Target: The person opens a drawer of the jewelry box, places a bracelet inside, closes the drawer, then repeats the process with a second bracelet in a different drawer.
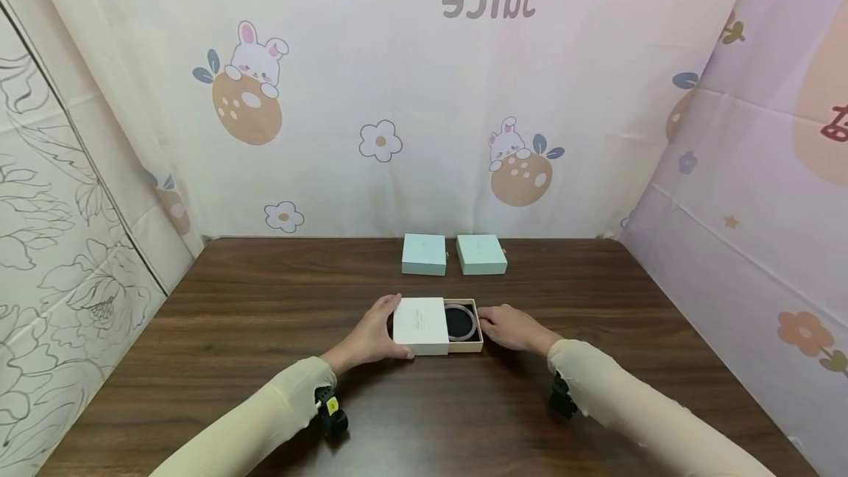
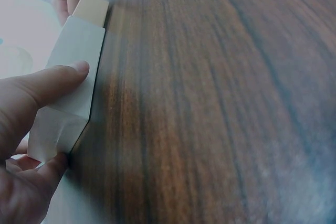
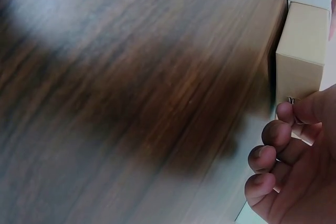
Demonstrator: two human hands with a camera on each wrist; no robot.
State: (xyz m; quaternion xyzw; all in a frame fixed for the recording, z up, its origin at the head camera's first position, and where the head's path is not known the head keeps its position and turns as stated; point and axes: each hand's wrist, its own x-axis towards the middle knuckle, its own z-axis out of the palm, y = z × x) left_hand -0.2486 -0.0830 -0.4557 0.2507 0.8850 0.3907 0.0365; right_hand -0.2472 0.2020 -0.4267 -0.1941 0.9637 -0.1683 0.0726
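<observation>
A white sliding gift box lies on the table, its white sleeve point(image 1: 420, 326) on the left and its cream inner drawer point(image 1: 467, 347) pulled partway out to the right. Inside the drawer a pale round bangle point(image 1: 474, 323) rests on black padding. My left hand point(image 1: 372, 333) grips the sleeve's left end, thumb along the near side point(image 2: 76, 90) and fingers round the far and end sides. My right hand point(image 1: 515, 327) pinches a small pull tab point(image 3: 292, 100) on the drawer's end face between thumb and index finger, its other fingers curled.
Two mint-green boxes, one on the left point(image 1: 424, 253) and one on the right point(image 1: 481, 253), sit side by side behind the white box. The dark wood table point(image 1: 265, 285) meets a printed curtain point(image 1: 331, 190) at its back edge.
</observation>
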